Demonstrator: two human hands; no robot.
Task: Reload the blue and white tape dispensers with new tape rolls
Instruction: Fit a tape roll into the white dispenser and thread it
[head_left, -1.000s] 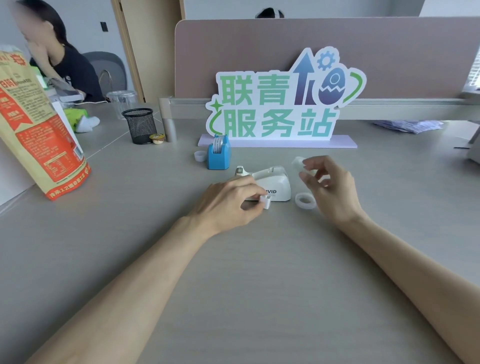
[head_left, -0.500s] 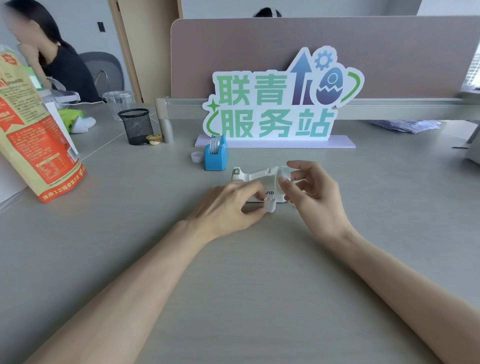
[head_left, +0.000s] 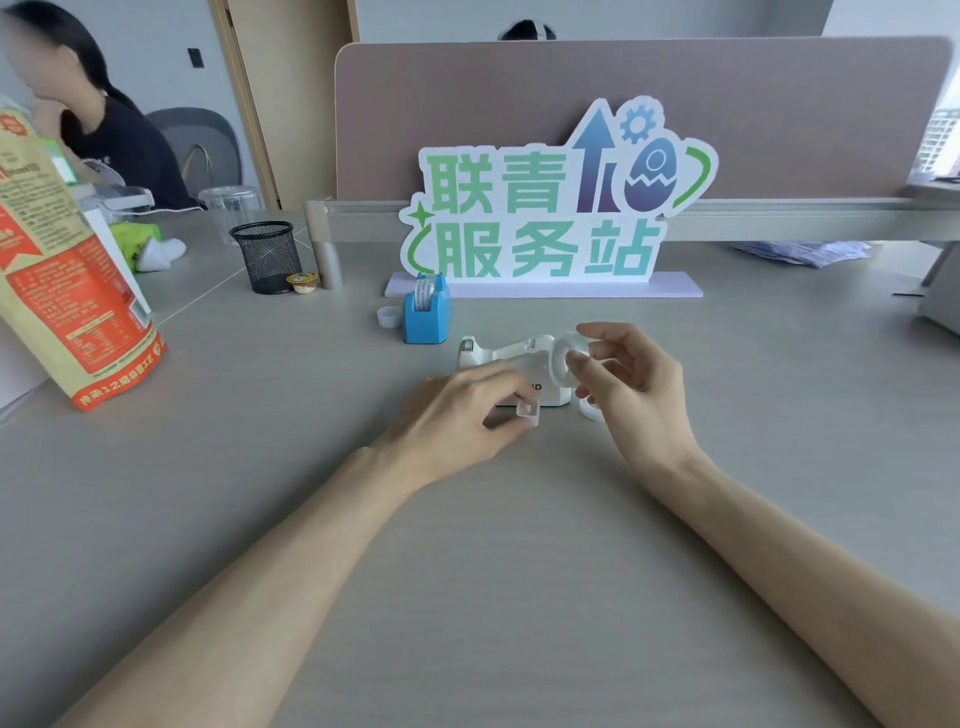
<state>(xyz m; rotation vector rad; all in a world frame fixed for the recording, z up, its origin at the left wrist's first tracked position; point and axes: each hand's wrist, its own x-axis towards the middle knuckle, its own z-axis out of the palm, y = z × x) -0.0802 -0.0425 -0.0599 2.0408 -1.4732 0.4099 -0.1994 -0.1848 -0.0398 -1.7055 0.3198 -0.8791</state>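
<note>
Two hands by white dispenser (head_left: 511, 364) on bench (head_left: 260, 467): right hand (head_left: 631, 387) pinches tape roll (head_left: 563, 361), left hand (head_left: 457, 415) pinches small white core (head_left: 529, 414).

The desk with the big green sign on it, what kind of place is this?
Most likely a shared office or a service desk. A padded divider panel runs behind the grey desk, a mesh pen cup stands on it, and another person sits at the neighbouring desk.
</note>
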